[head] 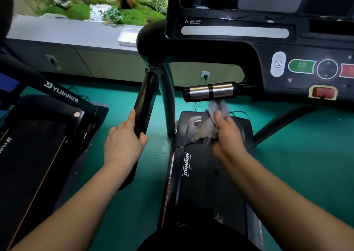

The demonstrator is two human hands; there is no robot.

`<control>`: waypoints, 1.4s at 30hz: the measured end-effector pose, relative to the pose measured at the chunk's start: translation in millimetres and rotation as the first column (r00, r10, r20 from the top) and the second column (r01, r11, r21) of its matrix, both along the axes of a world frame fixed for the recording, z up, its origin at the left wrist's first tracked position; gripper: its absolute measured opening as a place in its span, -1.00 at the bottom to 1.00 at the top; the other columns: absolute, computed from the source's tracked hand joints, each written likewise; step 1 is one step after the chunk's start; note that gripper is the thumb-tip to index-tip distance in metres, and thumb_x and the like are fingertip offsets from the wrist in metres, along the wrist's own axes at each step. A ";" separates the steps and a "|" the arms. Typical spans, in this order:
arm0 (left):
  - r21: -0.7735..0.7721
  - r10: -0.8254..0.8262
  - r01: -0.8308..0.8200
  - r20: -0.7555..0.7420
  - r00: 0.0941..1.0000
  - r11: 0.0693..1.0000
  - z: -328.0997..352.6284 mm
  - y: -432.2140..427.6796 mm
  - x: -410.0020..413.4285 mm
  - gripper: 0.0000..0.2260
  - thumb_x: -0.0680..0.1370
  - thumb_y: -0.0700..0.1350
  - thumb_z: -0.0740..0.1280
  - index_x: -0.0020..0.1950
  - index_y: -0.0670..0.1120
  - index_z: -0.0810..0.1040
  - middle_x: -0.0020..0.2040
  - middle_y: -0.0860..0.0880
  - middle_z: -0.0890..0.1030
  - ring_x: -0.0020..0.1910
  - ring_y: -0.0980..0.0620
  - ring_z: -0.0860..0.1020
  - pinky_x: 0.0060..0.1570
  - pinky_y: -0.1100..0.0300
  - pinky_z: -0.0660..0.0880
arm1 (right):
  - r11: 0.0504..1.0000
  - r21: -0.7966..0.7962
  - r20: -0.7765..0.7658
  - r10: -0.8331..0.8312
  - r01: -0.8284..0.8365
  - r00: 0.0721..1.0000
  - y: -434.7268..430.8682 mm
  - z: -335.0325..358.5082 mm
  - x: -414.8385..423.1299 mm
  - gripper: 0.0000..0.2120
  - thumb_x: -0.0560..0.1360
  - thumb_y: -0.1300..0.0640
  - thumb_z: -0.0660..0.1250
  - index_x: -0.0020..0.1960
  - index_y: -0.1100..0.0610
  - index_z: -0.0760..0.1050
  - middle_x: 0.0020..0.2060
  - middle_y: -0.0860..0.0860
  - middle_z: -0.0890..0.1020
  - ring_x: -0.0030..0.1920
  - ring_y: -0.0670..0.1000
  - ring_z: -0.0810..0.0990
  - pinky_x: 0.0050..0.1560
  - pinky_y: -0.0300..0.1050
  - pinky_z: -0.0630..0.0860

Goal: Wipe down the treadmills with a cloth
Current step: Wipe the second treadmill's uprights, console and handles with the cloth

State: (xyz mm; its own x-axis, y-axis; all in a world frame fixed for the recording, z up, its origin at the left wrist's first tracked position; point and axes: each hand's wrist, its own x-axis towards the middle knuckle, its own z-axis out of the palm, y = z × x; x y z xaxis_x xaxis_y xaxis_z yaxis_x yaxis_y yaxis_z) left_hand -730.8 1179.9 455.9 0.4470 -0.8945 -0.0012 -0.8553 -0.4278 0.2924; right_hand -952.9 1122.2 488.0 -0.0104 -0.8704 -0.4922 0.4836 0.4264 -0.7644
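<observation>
Lying at the far left is a neighbouring treadmill (38, 139), black, with YIJIAN lettered in white on its slanted frame bar. Behind it a grey counter (57, 32) runs along the wall, and a white tray (127, 37) sits on the counter's top beside the corner of the console. The floor (134, 212) between the machines is green.

Next comes the left hand (123, 141), which grips the black side handrail (145, 101) of the middle machine. Its thumb lies up along the rail's left face and its fingers curl round the right side. A wall socket (205, 74) with a plug in it shows through the gap beneath the console arm.

Below, the Johnson treadmill (201, 183) stretches toward the viewer, its brand name in white on the black motor cover. The cloth (206, 128), grey and crumpled, hangs over that cover, just under the silver-banded pulse grip (210, 91) that sticks out leftward from the console. Whether its upper edge touches the grip cannot be told. The right hand (229, 133) holds the cloth bunched, fingers curled round it, and is somewhat blurred.

At the far right the console (268, 45) carries a white oval button (278, 64), a green button (301, 66), a round dial (327, 69) and a red stop key (322, 92).
</observation>
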 end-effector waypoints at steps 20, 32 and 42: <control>0.007 0.006 -0.006 0.000 1.000 1.000 0.5 1.4 1.1 -0.33 0.47 0.05 0.24 0.54 0.10 0.07 0.17 -0.06 0.57 0.08 -0.16 0.43 -0.07 0.02 0.45 | 0.996 -0.077 0.040 0.047 -0.044 0.998 -22.4 14.3 5.1 -0.90 0.59 0.23 0.22 -0.10 0.21 0.40 -0.27 0.19 0.60 -0.30 0.10 0.61 -0.03 0.22 0.58; 0.005 0.005 -0.005 0.007 1.000 1.000 3.6 1.0 -1.4 -0.33 0.48 0.05 0.25 0.55 0.09 0.07 0.22 -0.09 0.55 0.10 -0.18 0.44 0.00 -0.02 0.45 | 0.641 -0.718 -0.662 -0.508 -0.272 0.551 -13.2 55.9 -44.6 -0.76 0.47 0.25 0.39 0.08 0.01 0.50 0.08 0.04 0.52 0.10 -0.02 0.51 0.17 -0.34 0.38; -0.009 -0.008 0.008 -0.017 1.000 1.000 2.0 1.1 1.4 -0.34 0.48 0.05 0.24 0.54 0.10 0.06 0.10 -0.07 0.58 0.02 -0.14 0.45 -0.18 0.06 0.42 | 0.536 -0.068 -0.778 -0.557 -0.841 -0.292 -50.0 39.2 -85.0 -0.28 0.35 0.17 0.35 0.49 0.15 0.23 0.42 0.08 0.35 0.48 0.13 0.23 0.49 0.13 -0.03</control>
State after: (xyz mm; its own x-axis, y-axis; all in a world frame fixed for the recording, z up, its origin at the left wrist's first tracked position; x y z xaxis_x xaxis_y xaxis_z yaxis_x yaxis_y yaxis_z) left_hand -729.4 1181.0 457.9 0.4396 -0.8982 -0.0005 -0.8537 -0.4180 0.3107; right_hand -1037.8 1072.2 527.2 0.5113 -0.7731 0.3753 -0.8478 -0.5254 0.0727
